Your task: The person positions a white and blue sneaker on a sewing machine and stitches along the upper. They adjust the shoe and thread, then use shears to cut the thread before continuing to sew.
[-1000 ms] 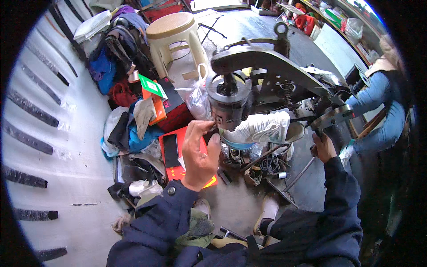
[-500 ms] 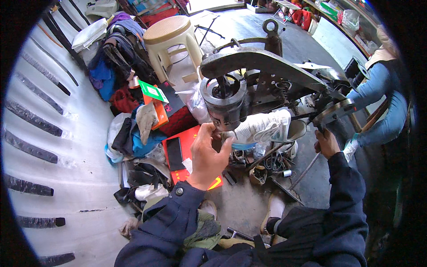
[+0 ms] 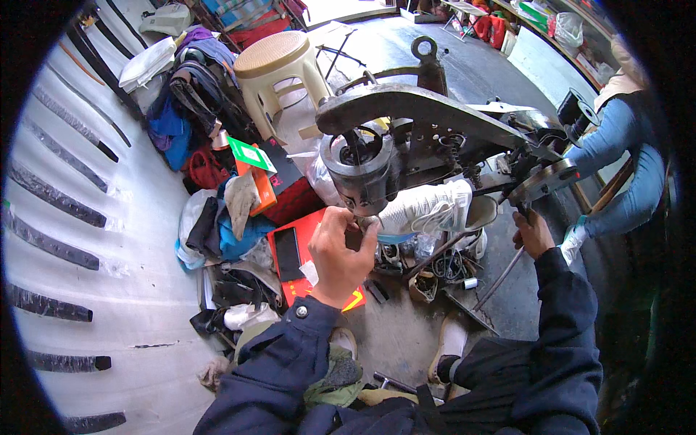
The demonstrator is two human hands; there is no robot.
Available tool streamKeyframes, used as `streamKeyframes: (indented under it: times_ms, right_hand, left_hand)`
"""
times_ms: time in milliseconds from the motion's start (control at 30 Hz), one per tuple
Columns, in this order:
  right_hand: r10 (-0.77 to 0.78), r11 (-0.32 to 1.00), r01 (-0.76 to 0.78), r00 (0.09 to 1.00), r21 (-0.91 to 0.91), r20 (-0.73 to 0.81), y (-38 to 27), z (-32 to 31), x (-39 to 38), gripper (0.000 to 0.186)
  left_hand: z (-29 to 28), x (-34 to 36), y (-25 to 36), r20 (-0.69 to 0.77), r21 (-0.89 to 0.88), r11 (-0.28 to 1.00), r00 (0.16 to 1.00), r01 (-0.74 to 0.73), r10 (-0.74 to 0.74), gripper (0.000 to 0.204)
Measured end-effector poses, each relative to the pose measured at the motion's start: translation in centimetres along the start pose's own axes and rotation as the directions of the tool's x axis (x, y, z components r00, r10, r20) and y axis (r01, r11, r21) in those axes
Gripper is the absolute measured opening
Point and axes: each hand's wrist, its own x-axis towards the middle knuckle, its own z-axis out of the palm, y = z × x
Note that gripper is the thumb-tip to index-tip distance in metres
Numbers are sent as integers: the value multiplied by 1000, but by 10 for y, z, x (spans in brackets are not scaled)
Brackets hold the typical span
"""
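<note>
My left hand (image 3: pixel 341 257) is pinched at the toe of a white sneaker (image 3: pixel 428 209), just under the cylindrical head (image 3: pixel 357 170) of a black metal sewing machine (image 3: pixel 406 105); what sits between the fingertips is too small to make out. The sneaker, with white laces and a pale blue sole edge, is mounted sideways on the machine below its arm. At the right, my right hand (image 3: pixel 535 235) grips a handle hanging from the machine's round crank (image 3: pixel 540 185).
A beige stool (image 3: pixel 272 58) stands behind the machine, beside piled bags and clothing (image 3: pixel 177 94). Below lie a red box (image 3: pixel 297 290) with a dark phone (image 3: pixel 288 254) and assorted tools and parts (image 3: pixel 449 268). A seated person in jeans (image 3: pixel 627 188) is at the right.
My left hand has shifted right to the shoe's toe and its fingers have drawn together. The machine's head appears slightly further left in the picture. My right hand stays on the handle.
</note>
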Motion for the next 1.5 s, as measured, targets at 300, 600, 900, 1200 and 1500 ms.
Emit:
streamKeyframes:
  times_ms: [300, 600, 900, 1200, 1500]
  right_hand:
    - [-27, 999, 27, 999, 22, 18, 8, 0, 5, 45]
    - [1, 1000, 0, 1000, -26, 22, 8, -2, 6, 44]
    - [-28, 1000, 28, 1000, 0, -4, 24, 0, 10, 50]
    - [119, 794, 137, 920, -593, 372, 92, 77, -10, 45]
    - [-190, 945, 168, 980, -281, -52, 145, 234, -15, 38]
  left_hand:
    - [1, 5, 3, 2, 139, 966, 976, -216, 218, 17]
    - [-6, 5, -1, 7, -150, 983, 994, 105, -105, 12]
    - [-9, 8, -5, 144, -353, 878, 946, 322, -289, 3]
    - [-7, 7, -12, 158, -384, 883, 961, 271, -227, 8]
    - [-5, 7, -10, 178, -441, 850, 956, 288, -231, 6]
